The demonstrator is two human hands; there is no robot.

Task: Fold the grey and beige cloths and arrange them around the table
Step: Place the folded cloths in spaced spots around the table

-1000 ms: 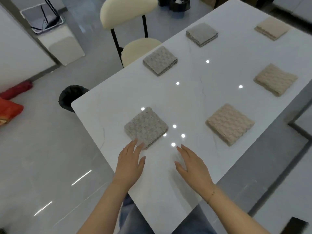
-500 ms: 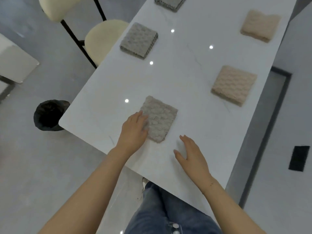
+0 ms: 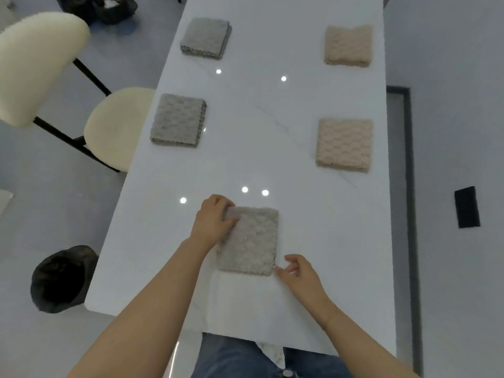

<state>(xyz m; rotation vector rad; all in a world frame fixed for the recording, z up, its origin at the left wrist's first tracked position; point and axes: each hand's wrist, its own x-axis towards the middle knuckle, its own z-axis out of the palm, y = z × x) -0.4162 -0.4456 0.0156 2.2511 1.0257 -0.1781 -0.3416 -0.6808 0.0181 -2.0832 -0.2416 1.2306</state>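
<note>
A long white marble table carries five folded cloths: two grey down its left edge, two beige down its right. The nearest grey cloth lies square at the table's near end, directly ahead of the person and between both hands, its slightly longer axis running away from them. The left hand grips its far left corner, thumb on top; the right hand, fingers loosely curled, touches or pinches its near right corner, which exactly cannot be told. Both hands are equally close. The left fingers are hidden beneath the cloth, and the table's far end is cut off.
</note>
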